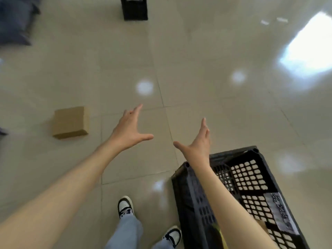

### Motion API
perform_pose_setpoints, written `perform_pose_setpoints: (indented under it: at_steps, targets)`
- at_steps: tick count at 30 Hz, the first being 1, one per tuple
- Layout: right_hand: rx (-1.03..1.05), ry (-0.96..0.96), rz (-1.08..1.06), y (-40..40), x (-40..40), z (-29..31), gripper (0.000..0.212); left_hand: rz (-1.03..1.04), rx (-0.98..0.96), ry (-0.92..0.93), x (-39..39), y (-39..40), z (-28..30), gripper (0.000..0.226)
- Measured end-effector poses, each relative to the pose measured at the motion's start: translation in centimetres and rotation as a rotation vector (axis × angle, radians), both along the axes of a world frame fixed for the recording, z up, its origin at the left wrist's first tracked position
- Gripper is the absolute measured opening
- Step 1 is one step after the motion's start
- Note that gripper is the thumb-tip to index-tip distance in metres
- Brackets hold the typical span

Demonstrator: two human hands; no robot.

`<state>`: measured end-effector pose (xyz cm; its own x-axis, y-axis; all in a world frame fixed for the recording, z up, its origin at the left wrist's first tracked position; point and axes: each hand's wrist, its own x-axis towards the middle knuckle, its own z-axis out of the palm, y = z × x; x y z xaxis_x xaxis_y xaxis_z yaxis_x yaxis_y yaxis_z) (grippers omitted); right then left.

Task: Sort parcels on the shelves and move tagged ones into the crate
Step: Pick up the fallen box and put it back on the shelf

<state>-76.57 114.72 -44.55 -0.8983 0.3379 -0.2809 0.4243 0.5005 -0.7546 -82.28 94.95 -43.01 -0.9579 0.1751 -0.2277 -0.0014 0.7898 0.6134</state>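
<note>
Both my hands are stretched out over the tiled floor, palms facing each other with fingers spread and nothing in them. My left hand [128,130] is at centre, my right hand [198,142] a little to its right, above the near corner of a black perforated plastic crate [251,178] that stands on the floor at lower right. In the crate lie a pale labelled parcel [282,214] and a bit of brown and yellow packaging, partly hidden by my right forearm. A brown cardboard parcel [71,123] lies on the floor to the left of my left hand.
A second black crate [134,8] stands on the floor at the top centre. Dark blue bags [15,20] are piled at the top left. My legs in light jeans and black-and-white sneakers [125,206] are at the bottom. The glossy tiles reflect ceiling lights.
</note>
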Motion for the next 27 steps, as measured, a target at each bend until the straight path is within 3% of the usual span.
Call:
perform_pose_setpoints:
  at_steps: [6, 14, 27]
  targets:
    - [0.002, 0.016, 0.307, -13.8, -5.2, 2.9, 0.113, 0.35, 0.041, -0.028, 0.6, -15.3, 2.3, 0.108]
    - [0.057, -0.005, 0.586, -29.3, -10.5, 4.3, 0.114, 0.654, 0.09, -0.057, 0.7, -31.1, 3.0, 0.107]
    - [0.063, -0.176, 0.773, -44.8, -20.2, -2.5, 0.115, 0.837, 0.1, -0.189, -6.0, -45.1, -2.5, 0.105]
